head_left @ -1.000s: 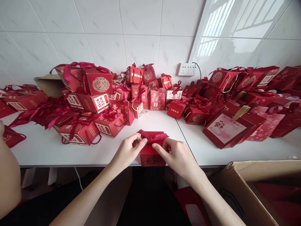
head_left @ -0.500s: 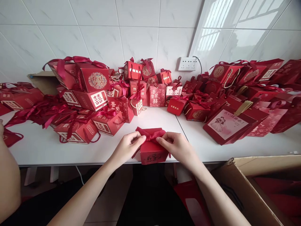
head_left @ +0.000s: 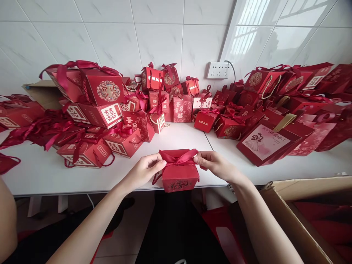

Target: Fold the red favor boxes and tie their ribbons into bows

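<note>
A small red gift box (head_left: 180, 178) stands at the table's front edge, right in front of me. Across its top runs a red ribbon (head_left: 179, 159), tied in a knot at the middle. My left hand (head_left: 150, 167) pinches the ribbon's left side between thumb and forefinger. On the other side, my right hand (head_left: 213, 161) grips the right loop near its outer end. A twisted red cord hangs at the box's left side. Dark printed decoration shows on the front face.
Stacked red boxes (head_left: 103, 91) fill the left of the white table (head_left: 132, 176); more boxes and bags (head_left: 264, 143) crowd the right. An open cardboard carton (head_left: 286, 216) stands at lower right. A power socket (head_left: 218, 70) is on the tiled wall. Another person's arm (head_left: 7, 220) shows at far left.
Both hands have moved apart, the right one farther outward. The ribbon is now stretched wider across the box top. The view has shifted slightly.
</note>
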`<state>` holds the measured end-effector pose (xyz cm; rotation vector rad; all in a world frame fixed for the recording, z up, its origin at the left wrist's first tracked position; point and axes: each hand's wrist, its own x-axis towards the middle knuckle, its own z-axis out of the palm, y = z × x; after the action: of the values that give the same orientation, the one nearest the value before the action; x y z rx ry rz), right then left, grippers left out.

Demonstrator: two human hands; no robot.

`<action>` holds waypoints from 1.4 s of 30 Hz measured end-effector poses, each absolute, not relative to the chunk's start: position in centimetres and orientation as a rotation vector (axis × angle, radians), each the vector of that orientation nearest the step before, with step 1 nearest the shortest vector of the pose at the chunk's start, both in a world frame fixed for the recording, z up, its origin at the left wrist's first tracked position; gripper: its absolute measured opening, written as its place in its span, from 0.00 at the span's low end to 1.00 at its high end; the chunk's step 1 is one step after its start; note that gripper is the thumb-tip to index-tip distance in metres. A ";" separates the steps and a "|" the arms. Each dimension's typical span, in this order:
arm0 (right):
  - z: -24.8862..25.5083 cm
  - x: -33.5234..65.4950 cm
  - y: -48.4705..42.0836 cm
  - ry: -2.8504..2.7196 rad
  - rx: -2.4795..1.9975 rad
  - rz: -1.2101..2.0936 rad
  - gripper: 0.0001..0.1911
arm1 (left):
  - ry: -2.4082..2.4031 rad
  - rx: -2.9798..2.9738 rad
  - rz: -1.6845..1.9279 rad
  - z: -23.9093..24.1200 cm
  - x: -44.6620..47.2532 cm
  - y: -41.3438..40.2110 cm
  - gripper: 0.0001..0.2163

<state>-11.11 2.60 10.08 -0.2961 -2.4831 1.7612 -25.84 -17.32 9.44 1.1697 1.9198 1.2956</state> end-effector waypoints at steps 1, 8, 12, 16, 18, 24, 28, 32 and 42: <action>10.0 -11.1 2.7 -2.492 -0.294 1.764 0.25 | 1.918 1.177 1.285 9.4 -26.0 -17.4 0.16; 10.4 -11.0 3.8 -2.560 -0.365 1.578 0.26 | 1.978 1.215 1.247 9.7 -26.4 -17.7 0.15; 12.5 -11.7 3.1 -2.422 -0.476 1.130 0.20 | 2.070 1.260 1.225 10.5 -26.2 -17.9 0.15; 14.5 -14.2 0.8 -2.589 -0.215 0.781 0.12 | 2.330 1.297 1.176 11.5 -25.2 -17.6 0.13; 14.9 -15.7 0.1 -2.738 -0.077 0.680 0.11 | 2.499 1.409 1.141 11.9 -24.5 -17.3 0.11; 14.8 -18.3 0.6 -2.901 0.346 1.028 0.08 | 2.552 1.828 0.953 12.3 -23.1 -16.8 0.08; 14.6 -18.4 1.0 -2.886 0.361 1.157 0.07 | 2.555 1.882 0.873 12.1 -23.0 -16.7 0.09; 14.7 -18.3 0.7 -2.895 0.291 1.121 0.08 | 2.559 1.898 0.870 12.0 -23.0 -16.4 0.08; 14.2 -17.9 0.5 -2.836 0.065 1.062 0.09 | 2.505 1.914 0.853 12.2 -22.1 -15.8 0.06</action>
<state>-17.92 0.50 14.24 0.0651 -2.8364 1.0622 -22.12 -15.76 12.19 1.9138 2.5046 0.8525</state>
